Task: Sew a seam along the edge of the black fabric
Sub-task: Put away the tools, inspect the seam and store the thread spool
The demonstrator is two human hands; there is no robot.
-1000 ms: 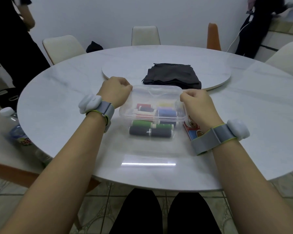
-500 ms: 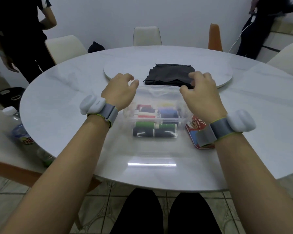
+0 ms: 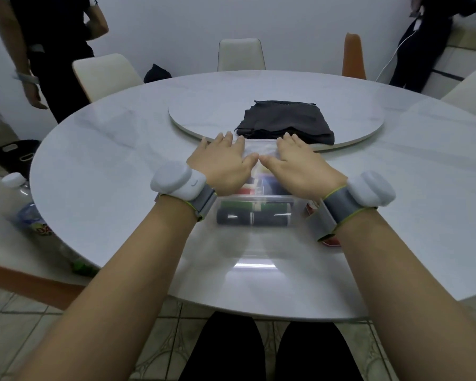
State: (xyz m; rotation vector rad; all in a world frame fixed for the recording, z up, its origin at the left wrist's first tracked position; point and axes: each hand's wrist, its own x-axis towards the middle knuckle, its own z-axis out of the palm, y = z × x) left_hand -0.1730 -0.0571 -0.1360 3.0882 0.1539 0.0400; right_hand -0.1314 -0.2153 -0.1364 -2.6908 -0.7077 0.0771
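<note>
**Fabric (image 3: pixel 283 121) folded on turntable, both hands flat on thread box**

The fabric, black and folded into a rough square, lies on the near half of a round raised turntable (image 3: pixel 193 127) at the middle of a pale marble-look round table (image 3: pixel 107 166). Its near edge lies close to the turntable's rim, just beyond the fingertips; whether the right fingertips touch the cloth cannot be told.

Just in front of it sits a clear plastic box (image 3: pixel 254 215) of thread spools, blurred, with green and dark spools at its near side and red, blue and yellow ones further in. The left hand (image 3: pixel 221 163) and right hand (image 3: pixel 300 165) both lie palm down on the box's top, fingers straight and lightly spread, pinching nothing, thumb tips nearly meeting over the middle. Each wrist wears a grey strap with a white device, left (image 3: pixel 177 181) and right (image 3: pixel 371 188). A red flat item (image 3: pixel 331 242) peeks out under the right wrist, beside the box.

At the table's left edge a plastic water bottle (image 3: pixel 25 213) lies partly hidden. Cream chairs (image 3: pixel 241 55) and an orange chair (image 3: pixel 353 56) stand round the far side. One person in black (image 3: pixel 52 37) stands at the far left, another (image 3: pixel 423 37) at the far right.
</note>
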